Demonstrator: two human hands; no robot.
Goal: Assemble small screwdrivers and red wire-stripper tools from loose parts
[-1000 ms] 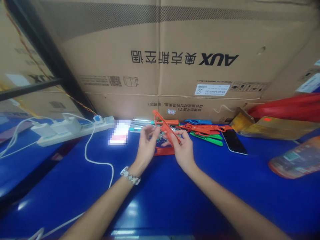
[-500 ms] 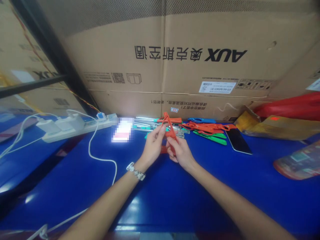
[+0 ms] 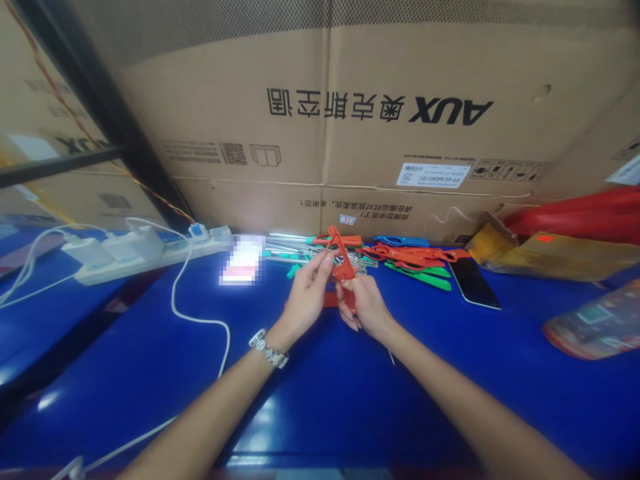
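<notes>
Close together over the blue table (image 3: 320, 400), both hands grip one orange plastic piece (image 3: 342, 248) with a long slotted arm that points up and tilts left. My left hand (image 3: 306, 293) pinches its left side between thumb and fingers. Around its lower part, my right hand (image 3: 367, 303) is closed, with the thumb pressed on top. A second orange plastic piece (image 3: 327, 300) shows below, partly hidden by the hands. Behind them lie slim metal rods with teal ends (image 3: 287, 248). Orange slotted pieces (image 3: 413, 255), green ones (image 3: 425, 277) and blue ones (image 3: 400, 241) are heaped to the right.
A dark phone (image 3: 474, 283) lies right of the heap, near a yellow-brown box (image 3: 565, 257) and a clear jar (image 3: 595, 320). At left are a blurred bright screen (image 3: 243, 260), a white power strip (image 3: 150, 259) and a cable (image 3: 200, 317). A large carton (image 3: 370, 60) stands behind.
The upright orange piece leans more to the left, and its narrow left side shows less. My right hand has turned slightly around it. The view has shifted a little.
</notes>
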